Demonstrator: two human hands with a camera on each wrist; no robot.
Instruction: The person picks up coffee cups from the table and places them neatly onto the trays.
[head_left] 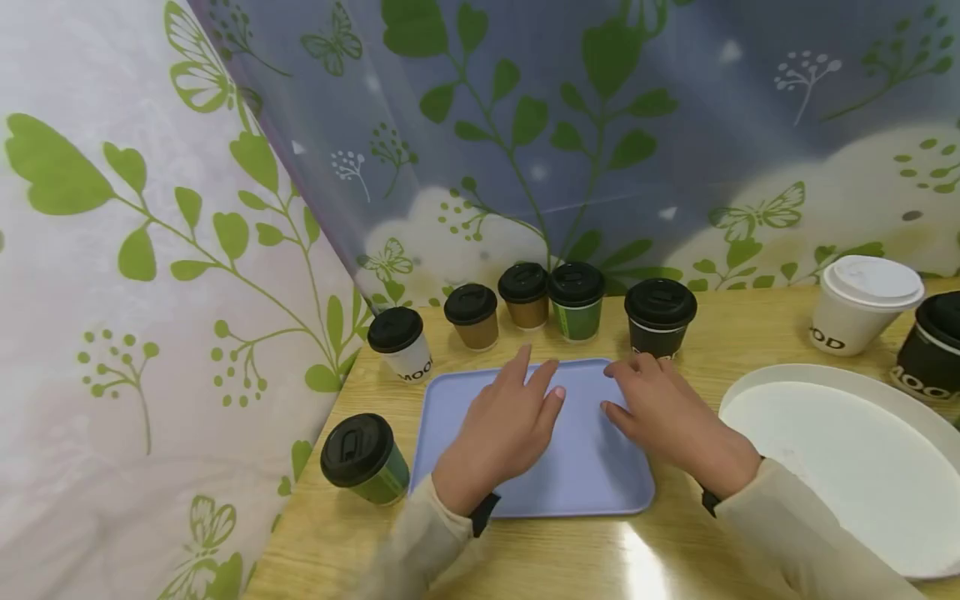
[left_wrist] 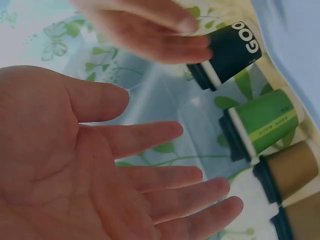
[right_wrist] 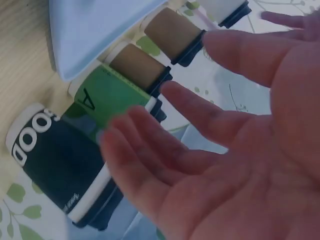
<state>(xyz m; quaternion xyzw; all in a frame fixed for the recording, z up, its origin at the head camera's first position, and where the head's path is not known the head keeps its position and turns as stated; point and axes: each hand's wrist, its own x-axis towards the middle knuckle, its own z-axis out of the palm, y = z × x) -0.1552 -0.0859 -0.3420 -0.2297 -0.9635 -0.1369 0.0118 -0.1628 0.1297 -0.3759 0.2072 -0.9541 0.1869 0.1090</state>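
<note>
Held left hand [head_left: 506,425] with fingers spread over blue tray [head_left: 581,450], right hand [head_left: 671,417] with fingers loosely bent above its right side, both empty. Found black cup [head_left: 660,308] just beyond right hand, then, leftward past the tray, green cup [head_left: 576,300], two brown cups [head_left: 472,315] and white cup [head_left: 401,346], all lidded, contents hidden. Saw nearer green cup [head_left: 365,458], also lidded, left of tray, and white round tray [head_left: 862,458] at right.

L hand [head_left: 504,423] is palm down w/ fingers extended, R hand [head_left: 670,410] w/ fingers loosely bent, the 2 apart.
</note>
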